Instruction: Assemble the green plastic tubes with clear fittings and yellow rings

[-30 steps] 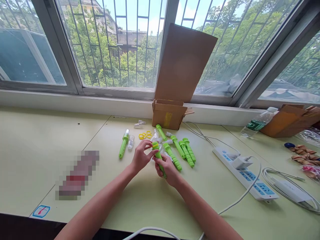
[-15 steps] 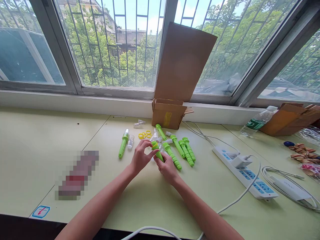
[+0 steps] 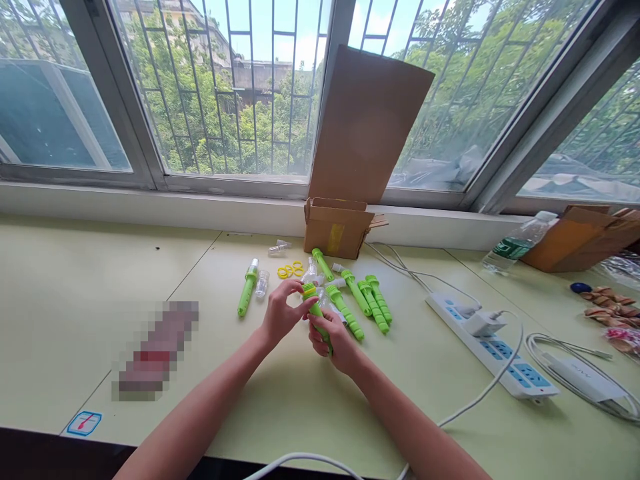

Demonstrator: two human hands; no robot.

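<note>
In front of me a green plastic tube (image 3: 314, 308) with a threaded top is held tilted above the table. A yellow ring (image 3: 309, 291) sits around its upper end. My left hand (image 3: 284, 310) pinches the tube near that ring with thumb and fingers. My right hand (image 3: 333, 337) is wrapped around the lower body, and the tip pokes out below. Just beyond lie several similar green tubes (image 3: 345, 313), loose yellow rings (image 3: 290, 270) and clear plastic caps (image 3: 262, 283). To the left, another green tube (image 3: 246, 293) has a clear cap on it.
A small cardboard box (image 3: 337, 230) stands open against the window ledge. On the right are a white power strip (image 3: 493, 347) with plugs, coiled cables with a white adapter (image 3: 583, 377), and a water bottle (image 3: 517, 243). A white cable (image 3: 305, 457) crosses the front edge.
My right hand has shifted its grip on the tube, and the lower end now shows beneath its fingers. The left hand stays at the top by the yellow ring.
</note>
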